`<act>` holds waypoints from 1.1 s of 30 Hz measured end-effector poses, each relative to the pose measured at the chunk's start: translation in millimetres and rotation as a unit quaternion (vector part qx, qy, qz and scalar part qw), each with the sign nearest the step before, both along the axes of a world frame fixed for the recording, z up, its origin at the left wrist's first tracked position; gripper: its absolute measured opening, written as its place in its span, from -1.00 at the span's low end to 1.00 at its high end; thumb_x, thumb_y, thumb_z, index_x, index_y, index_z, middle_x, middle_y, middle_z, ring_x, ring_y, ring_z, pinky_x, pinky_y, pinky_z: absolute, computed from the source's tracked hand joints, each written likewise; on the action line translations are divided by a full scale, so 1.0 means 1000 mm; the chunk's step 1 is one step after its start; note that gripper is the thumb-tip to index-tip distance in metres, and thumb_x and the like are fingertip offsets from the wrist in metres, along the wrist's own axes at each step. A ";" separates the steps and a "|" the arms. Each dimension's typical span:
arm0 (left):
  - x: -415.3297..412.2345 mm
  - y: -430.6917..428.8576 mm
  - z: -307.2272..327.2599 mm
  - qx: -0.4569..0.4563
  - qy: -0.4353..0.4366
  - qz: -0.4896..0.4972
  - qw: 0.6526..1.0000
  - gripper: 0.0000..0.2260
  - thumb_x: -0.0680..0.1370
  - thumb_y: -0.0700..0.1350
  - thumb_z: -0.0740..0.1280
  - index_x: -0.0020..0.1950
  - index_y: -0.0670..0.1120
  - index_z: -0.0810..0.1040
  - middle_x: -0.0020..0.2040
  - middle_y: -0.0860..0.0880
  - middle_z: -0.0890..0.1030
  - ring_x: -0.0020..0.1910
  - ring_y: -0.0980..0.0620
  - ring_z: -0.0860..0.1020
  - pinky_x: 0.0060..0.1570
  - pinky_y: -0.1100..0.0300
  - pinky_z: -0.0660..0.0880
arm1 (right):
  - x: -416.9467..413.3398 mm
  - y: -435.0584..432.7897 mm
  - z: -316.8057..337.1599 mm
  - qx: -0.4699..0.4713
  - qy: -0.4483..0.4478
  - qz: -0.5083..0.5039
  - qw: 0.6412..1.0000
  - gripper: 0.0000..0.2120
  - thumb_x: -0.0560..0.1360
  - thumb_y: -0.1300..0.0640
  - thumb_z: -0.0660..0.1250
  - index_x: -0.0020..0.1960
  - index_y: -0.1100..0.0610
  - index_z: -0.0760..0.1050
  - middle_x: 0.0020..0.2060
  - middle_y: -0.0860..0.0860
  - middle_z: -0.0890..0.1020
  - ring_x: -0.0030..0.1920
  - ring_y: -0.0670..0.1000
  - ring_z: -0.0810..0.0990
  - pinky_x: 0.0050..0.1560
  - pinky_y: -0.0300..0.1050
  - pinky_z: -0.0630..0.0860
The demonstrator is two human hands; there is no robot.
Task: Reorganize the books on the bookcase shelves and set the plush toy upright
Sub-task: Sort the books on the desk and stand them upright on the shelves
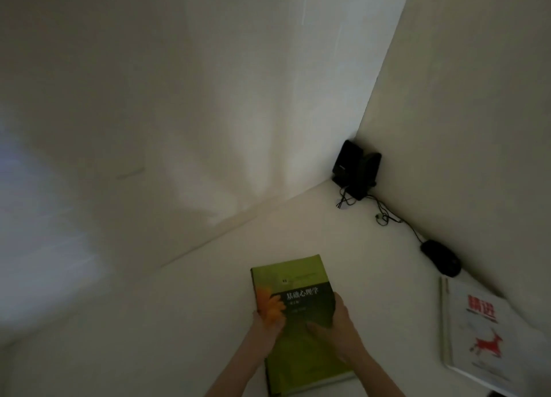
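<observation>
While both hands grip it, the green book [301, 280] sits at the near edge of the white counter [193, 322], its long axis pointing away toward the wall. The title reads 基础心理学. The left hand [266, 328] holds the spine edge and the right hand [346, 334] the opposite edge, thumb on the cover. Bare counter lies left and ahead. To the right are a white book [483, 337] marked 精进, a mouse [441, 258] and 2 speakers [356, 170].

Green book [301, 313] cover glossy; white surface [372, 247] matt.

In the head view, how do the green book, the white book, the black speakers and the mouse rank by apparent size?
1-2. green book and white book: nearly alike, and the frame edge cuts the white one, so unranked.
3. black speakers
4. mouse
</observation>
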State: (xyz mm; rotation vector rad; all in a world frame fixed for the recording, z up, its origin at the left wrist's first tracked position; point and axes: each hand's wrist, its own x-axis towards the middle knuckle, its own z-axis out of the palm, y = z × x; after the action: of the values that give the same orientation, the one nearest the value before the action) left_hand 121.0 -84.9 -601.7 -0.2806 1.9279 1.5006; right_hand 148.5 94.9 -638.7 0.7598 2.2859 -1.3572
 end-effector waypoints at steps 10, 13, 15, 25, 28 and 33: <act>0.013 0.032 -0.025 -0.136 0.053 0.057 0.988 -0.43 0.51 -0.19 0.33 0.45 -0.20 0.16 0.23 -0.22 0.42 0.15 -0.18 0.49 0.17 -0.07 0.47 | 0.005 0.001 0.026 0.025 0.032 -0.050 0.998 -0.35 0.41 0.16 0.46 0.40 0.02 0.23 0.14 -0.02 0.47 0.21 0.12 0.51 0.20 -0.01 0.40; 0.014 0.038 -0.017 -0.140 0.055 0.061 0.987 -0.35 0.49 -0.11 0.40 0.47 -0.13 0.13 0.21 -0.20 0.38 0.17 -0.17 0.46 0.20 -0.01 0.45 | 0.008 0.013 0.015 0.003 0.042 -0.065 0.997 -0.36 0.38 0.24 0.46 0.36 -0.01 0.26 0.14 -0.01 0.51 0.22 0.14 0.51 0.24 0.16 0.46; 0.013 0.037 -0.020 -0.130 0.046 0.065 0.988 -0.37 0.49 -0.11 0.41 0.45 -0.14 0.16 0.22 -0.19 0.38 0.19 -0.15 0.44 0.20 0.06 0.42 | 0.011 0.019 0.010 0.003 0.048 -0.061 0.997 -0.34 0.36 0.26 0.44 0.35 -0.03 0.24 0.20 0.06 0.52 0.23 0.16 0.51 0.23 0.21 0.47; 0.017 0.037 -0.008 -0.023 0.152 0.158 0.975 -0.47 0.45 -0.32 0.37 0.39 -0.13 0.31 0.23 -0.13 0.45 0.20 -0.09 0.48 0.27 -0.13 0.41 | 0.018 0.018 0.059 0.006 0.168 -0.040 0.985 -0.35 0.48 0.41 0.30 0.36 -0.08 0.11 0.07 -0.13 0.47 0.11 0.10 0.57 0.22 0.13 0.47; 0.011 0.023 0.044 0.003 0.247 0.178 0.952 -0.53 0.46 -0.22 0.37 0.33 -0.08 0.32 0.17 -0.08 0.47 0.14 -0.01 0.51 0.20 0.04 0.47 | 0.010 0.009 0.094 -0.031 0.256 -0.035 0.966 -0.30 0.47 0.41 0.30 0.38 -0.16 0.11 0.04 -0.22 0.45 -0.08 -0.06 0.58 0.04 -0.06 0.58; 0.001 -0.021 0.126 0.001 0.366 0.194 0.910 -0.59 0.49 -0.24 0.38 0.24 0.08 0.33 0.08 0.18 0.44 0.01 0.25 0.47 -0.11 0.41 0.40 | -0.006 -0.018 0.163 -0.081 0.362 0.019 0.929 -0.27 0.50 0.42 0.26 0.18 -0.46 0.27 0.22 -0.17 0.46 0.16 -0.11 0.52 0.07 -0.15 0.60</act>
State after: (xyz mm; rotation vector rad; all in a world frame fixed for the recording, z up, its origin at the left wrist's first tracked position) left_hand 121.6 -105.4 -476.0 -0.1009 2.5567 2.0783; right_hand 142.5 76.4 -475.9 0.1516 2.6260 -2.0243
